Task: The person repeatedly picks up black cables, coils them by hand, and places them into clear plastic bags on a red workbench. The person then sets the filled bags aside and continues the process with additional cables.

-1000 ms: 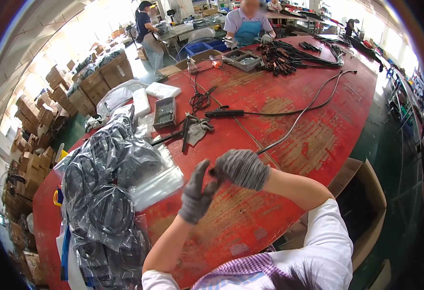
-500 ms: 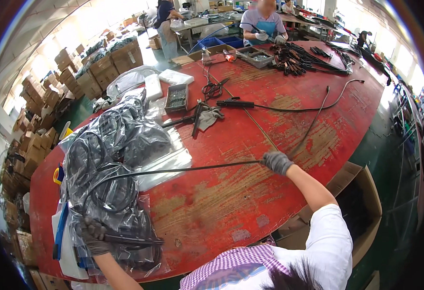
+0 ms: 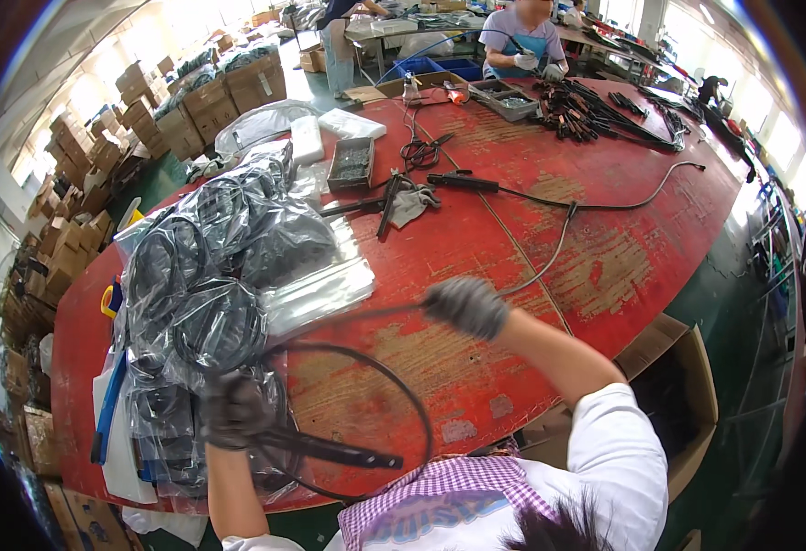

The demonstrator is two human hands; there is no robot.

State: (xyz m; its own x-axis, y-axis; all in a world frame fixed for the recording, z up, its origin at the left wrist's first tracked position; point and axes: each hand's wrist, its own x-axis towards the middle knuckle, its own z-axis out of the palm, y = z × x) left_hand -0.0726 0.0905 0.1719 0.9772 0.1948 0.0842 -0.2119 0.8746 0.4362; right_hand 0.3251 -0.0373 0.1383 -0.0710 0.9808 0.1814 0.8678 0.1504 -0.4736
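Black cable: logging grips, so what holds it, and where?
Left hand grips the black cable near its rigid end; right hand holds farther along it.

We found the right hand (image 3: 465,306) smeared by motion blur; its gloved fingers (image 3: 446,299) could not be told apart, nor how they met the black cable (image 3: 394,386). The cable's lower run passed behind the person's checked collar (image 3: 440,487). The left hand (image 3: 235,409) lay partly against the bagged cable coils (image 3: 206,275), whose number we could not count through the creased plastic. The counter (image 3: 513,230) ran out under the dark rim on the left. The contents of the small grey tray (image 3: 351,163) were too small to identify.
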